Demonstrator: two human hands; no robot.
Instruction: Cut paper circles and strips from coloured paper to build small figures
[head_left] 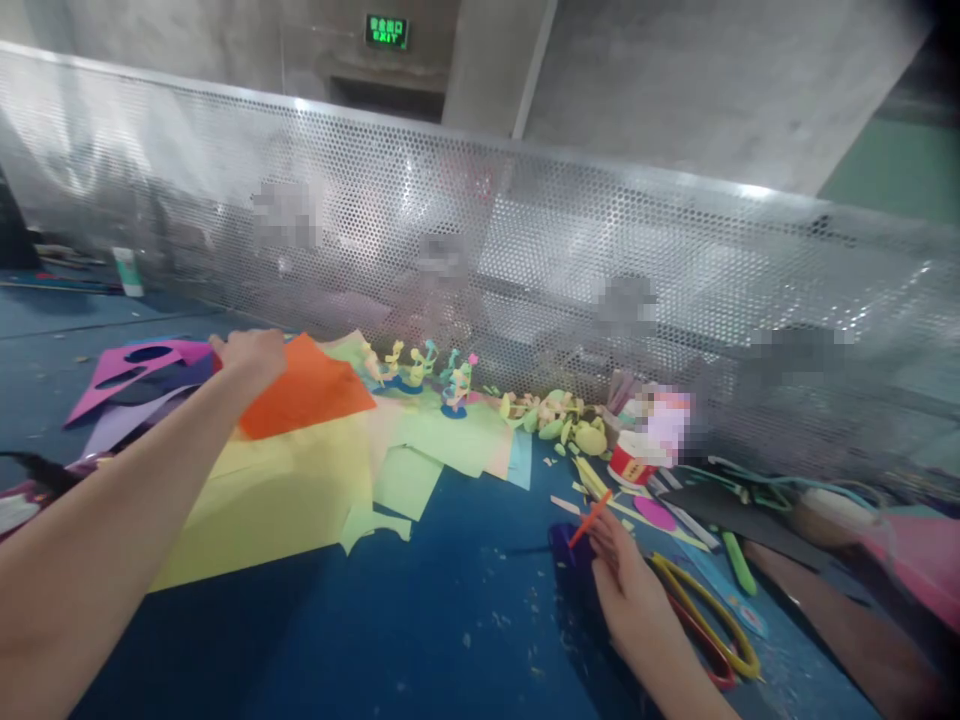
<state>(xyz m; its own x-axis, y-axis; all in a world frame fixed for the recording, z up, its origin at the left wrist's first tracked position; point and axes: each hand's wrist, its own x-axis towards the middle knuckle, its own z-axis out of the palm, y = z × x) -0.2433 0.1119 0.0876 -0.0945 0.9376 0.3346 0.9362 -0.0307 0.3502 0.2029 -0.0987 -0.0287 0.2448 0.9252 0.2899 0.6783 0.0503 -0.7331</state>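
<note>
Left hand [251,358] at 10 o'clock, arm stretched out across the blue table [420,620]. Fingers closed on the near-left corner of the orange paper sheet [304,395], pinching it. Orange sheet lies on top of a big yellow sheet [277,500], its far corner pointing toward 12.

Purple cut-out sheets [142,370] just left of the left hand, at 9–10 o'clock, with holes cut in them.

Right hand [626,590] at 4–5 o'clock, low in frame. Fingers curled around a thin orange strip [589,518], which sticks up and out past the fingertips toward 1 o'clock. Grip looks like a pinch; exact finger contact is blurred.

Yellow-handled scissors [712,625] flat on the table just right of the right hand, touching or nearly touching the wrist; cannot tell which.

Light green sheets [442,440] at centre, overlapping the yellow sheet. Small paper figures [420,365] stand in a row at 12 o'clock, near the perforated metal screen [525,250]. Pile of pale green scraps [562,415] at 1 o'clock. Red-and-white cup [634,460] at 2 o'clock. Green marker [739,562] at 3 o'clock, well right of the strip.
</note>
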